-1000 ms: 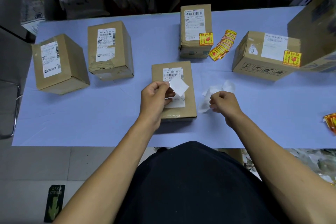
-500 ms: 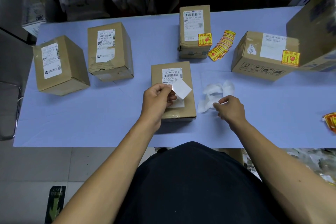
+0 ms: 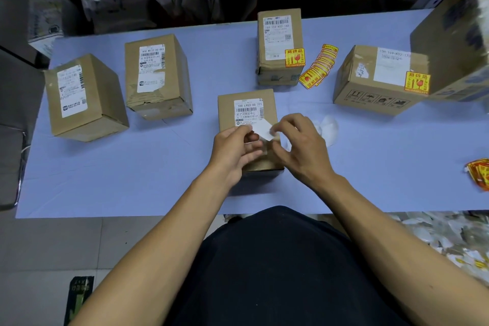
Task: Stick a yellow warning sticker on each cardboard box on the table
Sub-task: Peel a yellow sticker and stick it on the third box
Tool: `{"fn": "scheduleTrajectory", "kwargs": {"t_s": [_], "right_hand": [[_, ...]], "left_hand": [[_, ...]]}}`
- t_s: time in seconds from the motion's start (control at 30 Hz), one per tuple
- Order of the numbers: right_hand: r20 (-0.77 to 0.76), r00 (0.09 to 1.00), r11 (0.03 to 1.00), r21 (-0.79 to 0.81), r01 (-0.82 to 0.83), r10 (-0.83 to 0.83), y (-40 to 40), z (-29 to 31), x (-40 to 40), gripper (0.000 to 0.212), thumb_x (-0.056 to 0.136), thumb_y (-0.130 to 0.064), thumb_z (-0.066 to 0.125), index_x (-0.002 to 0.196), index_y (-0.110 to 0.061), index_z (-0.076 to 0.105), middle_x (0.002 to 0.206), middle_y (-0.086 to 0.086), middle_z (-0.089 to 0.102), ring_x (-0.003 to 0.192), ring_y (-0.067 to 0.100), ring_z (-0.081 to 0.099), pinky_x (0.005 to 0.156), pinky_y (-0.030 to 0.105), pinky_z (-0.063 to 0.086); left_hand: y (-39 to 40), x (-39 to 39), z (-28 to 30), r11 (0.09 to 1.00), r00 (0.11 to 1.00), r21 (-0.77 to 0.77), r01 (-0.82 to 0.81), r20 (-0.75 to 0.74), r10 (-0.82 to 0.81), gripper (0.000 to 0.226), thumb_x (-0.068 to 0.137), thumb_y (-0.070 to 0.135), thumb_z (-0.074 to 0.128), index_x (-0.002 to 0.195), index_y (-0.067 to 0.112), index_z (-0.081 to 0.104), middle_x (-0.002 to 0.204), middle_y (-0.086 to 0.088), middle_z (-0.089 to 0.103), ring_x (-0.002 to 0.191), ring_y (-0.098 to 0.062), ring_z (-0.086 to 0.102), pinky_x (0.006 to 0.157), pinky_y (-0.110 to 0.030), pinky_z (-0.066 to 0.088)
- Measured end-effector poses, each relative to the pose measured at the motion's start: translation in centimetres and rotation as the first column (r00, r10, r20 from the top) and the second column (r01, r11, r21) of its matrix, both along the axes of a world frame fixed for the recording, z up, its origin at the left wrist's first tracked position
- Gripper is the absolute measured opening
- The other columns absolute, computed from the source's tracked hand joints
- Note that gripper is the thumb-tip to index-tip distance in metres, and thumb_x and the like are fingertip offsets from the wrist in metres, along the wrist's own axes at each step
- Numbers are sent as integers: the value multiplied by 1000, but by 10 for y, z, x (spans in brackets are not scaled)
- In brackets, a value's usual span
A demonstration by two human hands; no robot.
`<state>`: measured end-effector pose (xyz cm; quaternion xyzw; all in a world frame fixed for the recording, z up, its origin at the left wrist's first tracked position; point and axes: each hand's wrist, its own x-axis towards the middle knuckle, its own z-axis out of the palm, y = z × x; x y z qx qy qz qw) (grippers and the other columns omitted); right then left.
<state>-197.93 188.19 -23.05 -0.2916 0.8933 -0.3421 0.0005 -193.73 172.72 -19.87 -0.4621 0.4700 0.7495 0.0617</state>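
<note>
Right hand (image 3: 300,144) — moved in from the crumpled backing paper (image 3: 326,128) to meet the left hand (image 3: 232,147) over the near box (image 3: 247,103). Both pinching one white slip (image 3: 263,130), fingers curled. Yellow face not visible; likely a sticker mid-peel. Near box unstickered, also two left boxes (image 3: 87,98) — two far boxes (image 3: 280,45) done.
</note>
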Motion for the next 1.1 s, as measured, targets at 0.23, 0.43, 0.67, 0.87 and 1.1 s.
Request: {"fn": "scheduleTrajectory", "kwargs": {"t_s": [0.23, 0.43, 0.67, 0.87, 1.1], "right_hand": [[853, 513, 754, -273, 597, -97, -16, 13, -4, 11, 91, -8, 67, 82, -12, 63, 73, -1, 68, 66, 8, 63, 63, 22, 53], [942, -16, 526, -172, 833, 334, -9, 14, -2, 9, 94, -11, 63, 86, -15, 62, 76, 5, 74, 67, 13, 72, 64, 24, 60], [968, 53, 619, -199, 760, 247, -7, 12, 8, 7, 93, -13, 67, 86, -13, 66, 82, 6, 73, 74, 14, 73, 68, 26, 61], [947, 315, 767, -154, 623, -66, 5, 15, 0, 6, 92, -20, 68, 94, -15, 67, 84, 1, 71, 74, 14, 68, 67, 26, 59], [878, 447, 880, -67, 470, -172, 7, 5, 7, 12, 91, -12, 64, 79, -13, 67, 70, -4, 65, 66, 7, 61, 60, 19, 54]], "left_hand": [[-5, 2, 4, 920, 979, 349, -179, -27, 201, 24, 97, 31, 59, 86, 11, 65, 75, -5, 72, 65, -18, 70, 60, -29, 59], [6, 10, -5, 984, 984, -16, 176, -34, -176, 8, 94, 20, 66, 93, 15, 71, 80, 1, 69, 66, -10, 61, 64, -23, 54], [11, 5, -8, 983, 987, -144, 117, -92, -131, 15, 93, 7, 65, 78, 13, 66, 65, -3, 62, 58, -11, 58, 63, -26, 53], [6, 10, -10, 929, 949, -247, 276, -86, -304, 19, 93, 9, 65, 75, 15, 67, 72, -7, 65, 57, -11, 57, 58, -25, 50], [-3, 18, -22, 816, 890, -378, 438, 55, -452, 15, 89, 12, 68, 74, 15, 68, 59, 5, 64, 49, -9, 56, 56, -26, 49]]}}
